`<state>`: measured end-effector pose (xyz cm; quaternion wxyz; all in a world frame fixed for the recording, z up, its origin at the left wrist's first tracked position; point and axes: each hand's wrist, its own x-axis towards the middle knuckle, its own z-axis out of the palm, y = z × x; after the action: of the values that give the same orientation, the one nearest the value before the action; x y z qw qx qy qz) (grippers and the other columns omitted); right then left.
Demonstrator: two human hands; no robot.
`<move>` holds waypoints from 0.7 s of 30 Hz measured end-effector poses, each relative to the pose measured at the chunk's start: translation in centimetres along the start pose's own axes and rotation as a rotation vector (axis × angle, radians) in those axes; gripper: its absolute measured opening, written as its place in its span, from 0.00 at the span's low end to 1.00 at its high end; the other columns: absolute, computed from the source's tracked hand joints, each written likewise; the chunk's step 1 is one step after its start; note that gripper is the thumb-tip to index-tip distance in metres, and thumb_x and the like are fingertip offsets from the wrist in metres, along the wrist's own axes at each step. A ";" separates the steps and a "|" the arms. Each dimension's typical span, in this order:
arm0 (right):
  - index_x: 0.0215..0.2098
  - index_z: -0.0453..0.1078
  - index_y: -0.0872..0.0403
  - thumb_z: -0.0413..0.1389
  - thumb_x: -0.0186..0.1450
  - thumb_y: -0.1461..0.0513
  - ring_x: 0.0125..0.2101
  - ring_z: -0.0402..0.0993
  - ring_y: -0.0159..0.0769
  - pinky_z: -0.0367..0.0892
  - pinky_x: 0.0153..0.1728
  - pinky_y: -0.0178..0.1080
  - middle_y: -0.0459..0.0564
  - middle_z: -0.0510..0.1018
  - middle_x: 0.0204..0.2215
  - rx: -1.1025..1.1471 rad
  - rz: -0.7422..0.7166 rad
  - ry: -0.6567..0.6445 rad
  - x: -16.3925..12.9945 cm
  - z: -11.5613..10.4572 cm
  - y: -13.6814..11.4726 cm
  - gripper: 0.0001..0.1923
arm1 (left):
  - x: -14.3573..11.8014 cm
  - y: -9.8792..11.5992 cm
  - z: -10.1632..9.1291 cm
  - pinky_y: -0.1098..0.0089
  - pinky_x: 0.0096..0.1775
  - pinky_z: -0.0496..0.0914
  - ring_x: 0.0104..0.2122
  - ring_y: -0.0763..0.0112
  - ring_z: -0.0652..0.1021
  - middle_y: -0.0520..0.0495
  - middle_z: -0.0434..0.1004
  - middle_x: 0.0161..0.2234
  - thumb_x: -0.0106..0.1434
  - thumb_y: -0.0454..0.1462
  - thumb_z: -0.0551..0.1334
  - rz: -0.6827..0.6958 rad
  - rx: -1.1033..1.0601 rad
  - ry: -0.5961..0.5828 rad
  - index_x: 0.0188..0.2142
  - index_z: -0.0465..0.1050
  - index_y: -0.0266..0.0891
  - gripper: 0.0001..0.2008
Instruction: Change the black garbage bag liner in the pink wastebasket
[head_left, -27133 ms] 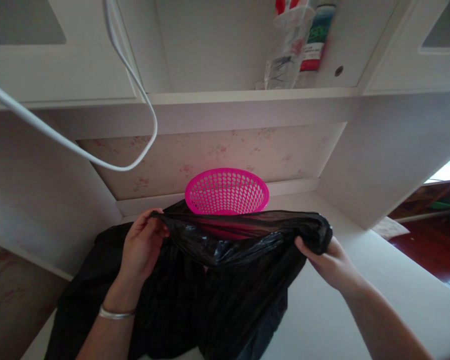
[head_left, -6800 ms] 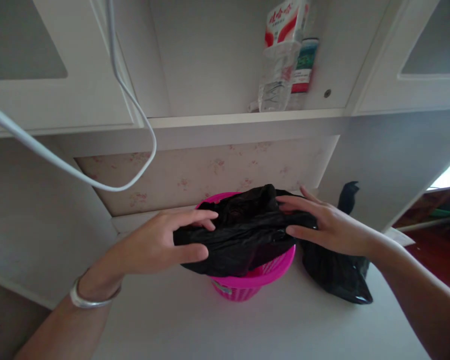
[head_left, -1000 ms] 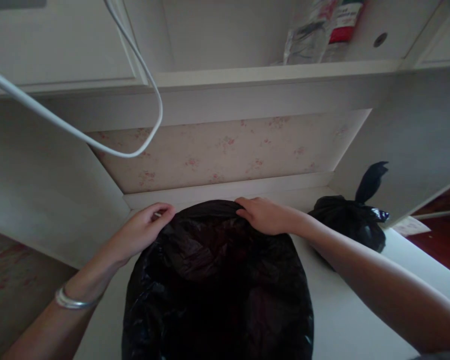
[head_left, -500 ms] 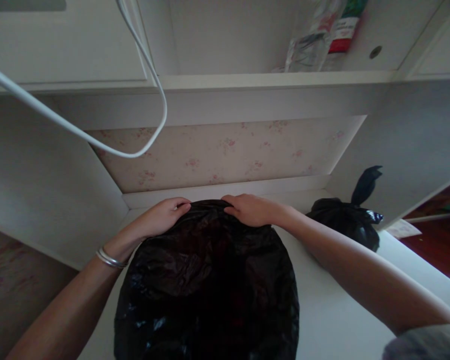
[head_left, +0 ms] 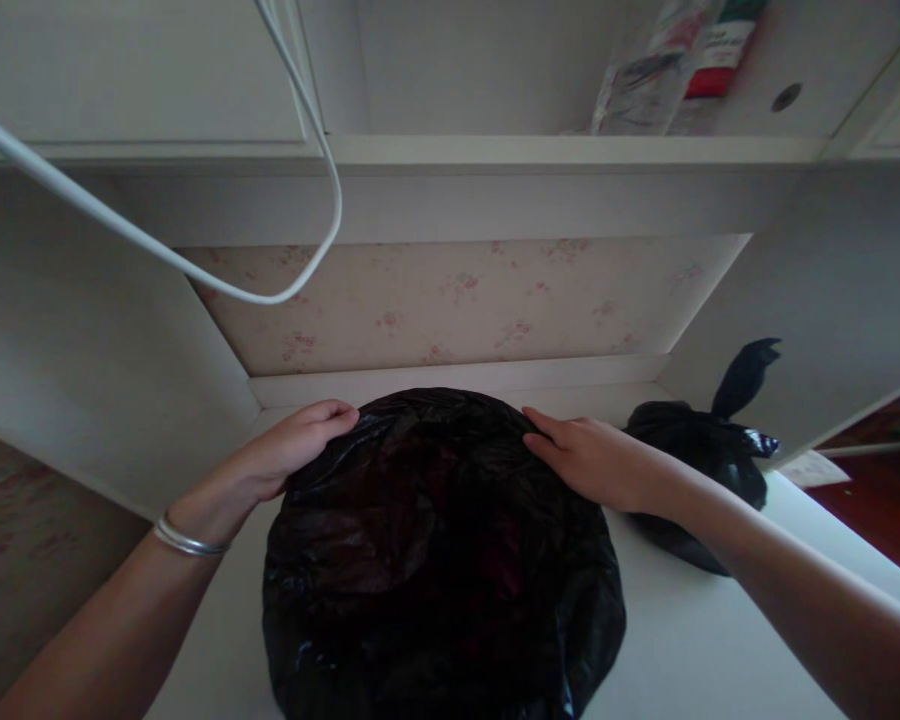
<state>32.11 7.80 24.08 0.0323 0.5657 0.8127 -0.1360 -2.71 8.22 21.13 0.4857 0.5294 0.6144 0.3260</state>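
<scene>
**Two Hands at the Mouth of an Open Black Bag**

A large, round-mouthed black plastic bag is spread wide before the person, over the smooth white tabletop; its near edge goes out of view at six o'clock. The inside is very dark. A dull pink colour shows faintly through the film, but I cannot tell whether anything lies at the bottom.

The left hand, above a silver metal bracelet, is at eleven o'clock of the rim, its thumb and forefinger closed together on the film. The right hand is at one o'clock, its thumb and forefinger slightly parted, with the rim held between them.

At two o'clock, beyond the right forearm, sits a smaller knotted black plastic bag; its contents are hidden. Higher, at one o'clock, the open white cabinet compartment contains a clear plastic bottle beside a green, white and red cylindrical container.
</scene>
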 end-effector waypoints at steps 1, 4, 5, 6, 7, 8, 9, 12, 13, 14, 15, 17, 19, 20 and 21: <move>0.71 0.54 0.66 0.39 0.76 0.56 0.53 0.78 0.56 0.69 0.52 0.50 0.69 0.80 0.51 0.019 0.019 -0.008 -0.6 -0.1 0.0 0.31 | -0.2 -0.1 -0.1 0.67 0.36 0.71 0.34 0.63 0.78 0.47 0.81 0.36 0.58 0.51 0.69 -0.018 -0.043 -0.001 0.39 0.78 0.40 0.19; 0.72 0.53 0.64 0.41 0.75 0.55 0.52 0.79 0.56 0.71 0.52 0.51 0.66 0.82 0.49 0.136 0.070 0.009 -1.8 0.2 0.5 0.32 | -1.0 0.0 0.1 0.69 0.35 0.71 0.33 0.66 0.78 0.48 0.82 0.34 0.58 0.49 0.71 -0.065 -0.159 0.006 0.38 0.79 0.40 0.16; 0.72 0.54 0.62 0.42 0.75 0.53 0.53 0.78 0.55 0.70 0.55 0.51 0.63 0.82 0.51 0.215 0.080 0.039 -2.0 0.6 0.9 0.32 | -1.4 0.1 0.4 0.69 0.35 0.71 0.33 0.66 0.79 0.48 0.82 0.35 0.59 0.49 0.71 -0.083 -0.202 0.004 0.38 0.79 0.40 0.16; 0.72 0.57 0.58 0.44 0.74 0.51 0.56 0.77 0.54 0.69 0.58 0.52 0.60 0.81 0.53 0.325 0.086 0.073 -2.1 1.1 1.4 0.32 | -1.7 0.1 0.6 0.69 0.35 0.71 0.33 0.66 0.79 0.48 0.83 0.35 0.59 0.48 0.71 -0.098 -0.243 0.004 0.39 0.79 0.41 0.15; 0.71 0.59 0.55 0.46 0.74 0.49 0.58 0.74 0.53 0.66 0.61 0.52 0.56 0.79 0.56 0.472 0.091 0.109 -2.1 1.8 1.9 0.32 | -2.1 0.0 0.8 0.69 0.35 0.72 0.34 0.65 0.80 0.47 0.83 0.36 0.59 0.48 0.71 -0.105 -0.280 0.006 0.40 0.79 0.41 0.15; 0.69 0.62 0.51 0.48 0.72 0.46 0.60 0.72 0.51 0.64 0.64 0.52 0.53 0.77 0.59 0.650 0.096 0.143 -2.0 2.6 2.4 0.32 | -2.4 -0.2 1.1 0.69 0.37 0.72 0.35 0.65 0.80 0.47 0.84 0.38 0.59 0.48 0.71 -0.099 -0.307 0.013 0.41 0.80 0.41 0.16; 0.68 0.64 0.49 0.50 0.71 0.44 0.62 0.70 0.49 0.62 0.65 0.51 0.51 0.75 0.61 0.847 0.106 0.171 -1.8 3.5 2.9 0.32 | -2.6 -0.5 1.3 0.69 0.39 0.73 0.37 0.64 0.81 0.47 0.84 0.39 0.60 0.48 0.70 -0.084 -0.323 0.027 0.42 0.80 0.41 0.16; 0.66 0.65 0.47 0.50 0.70 0.41 0.65 0.67 0.46 0.62 0.66 0.50 0.50 0.69 0.66 1.364 0.140 0.312 -1.4 6.3 3.4 0.33 | -3.0 -2.2 1.9 0.68 0.43 0.74 0.40 0.63 0.81 0.48 0.84 0.42 0.62 0.54 0.67 -0.018 -0.333 0.167 0.43 0.79 0.42 0.20; 0.66 0.65 0.47 0.49 0.70 0.41 0.65 0.65 0.46 0.62 0.66 0.50 0.51 0.67 0.67 1.457 0.147 0.394 -1.4 7.2 3.2 0.33 | -3.0 -2.9 2.2 0.67 0.43 0.74 0.40 0.62 0.82 0.48 0.84 0.42 0.62 0.56 0.65 -0.003 -0.357 0.241 0.44 0.78 0.43 0.21; 0.67 0.64 0.47 0.47 0.70 0.41 0.66 0.64 0.47 0.63 0.66 0.50 0.51 0.66 0.68 1.511 0.149 0.475 -1.5 8.0 2.9 0.33 | -3.2 -3.5 2.6 0.66 0.43 0.75 0.41 0.61 0.82 0.49 0.84 0.43 0.63 0.57 0.64 0.010 -0.401 0.318 0.45 0.78 0.43 0.22; 0.67 0.62 0.47 0.45 0.71 0.41 0.67 0.63 0.47 0.62 0.66 0.51 0.50 0.65 0.69 1.536 0.144 0.537 -1.6 8.8 2.5 0.34 | -3.3 -4.1 3.1 0.65 0.44 0.75 0.42 0.61 0.82 0.49 0.84 0.44 0.63 0.57 0.62 0.029 -0.461 0.384 0.46 0.77 0.44 0.23; 0.69 0.61 0.45 0.42 0.71 0.39 0.68 0.60 0.48 0.61 0.67 0.54 0.48 0.66 0.68 1.538 0.130 0.564 -1.9 10.3 1.6 0.35 | -4.0 -4.9 4.5 0.63 0.49 0.75 0.49 0.58 0.81 0.49 0.83 0.50 0.65 0.57 0.60 0.071 -0.591 0.438 0.51 0.75 0.46 0.24; 0.69 0.62 0.41 0.43 0.68 0.36 0.70 0.56 0.49 0.56 0.69 0.57 0.45 0.71 0.65 1.514 0.158 0.535 -2.2 11.6 0.8 0.37 | -4.9 -5.0 6.1 0.58 0.52 0.75 0.55 0.54 0.78 0.50 0.80 0.56 0.65 0.59 0.56 0.076 -0.652 0.393 0.56 0.73 0.50 0.27; 0.68 0.63 0.40 0.45 0.66 0.34 0.71 0.52 0.50 0.51 0.70 0.59 0.44 0.73 0.63 1.493 0.203 0.544 -2.3 12.2 0.5 0.38 | -5.4 -4.9 6.9 0.55 0.52 0.76 0.55 0.51 0.78 0.50 0.80 0.56 0.65 0.61 0.53 0.056 -0.644 0.352 0.59 0.72 0.51 0.30; 0.67 0.64 0.38 0.47 0.63 0.33 0.72 0.48 0.50 0.47 0.71 0.60 0.44 0.75 0.61 1.465 0.259 0.564 -2.4 12.7 0.3 0.40 | -5.8 -4.8 7.6 0.52 0.51 0.76 0.55 0.48 0.78 0.49 0.80 0.56 0.65 0.63 0.48 0.036 -0.601 0.294 0.61 0.72 0.52 0.34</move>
<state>31.93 2.46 12.33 -0.5393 0.5462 0.4217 -0.4826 2.70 0.64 15.78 0.5203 0.3207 0.5448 0.5740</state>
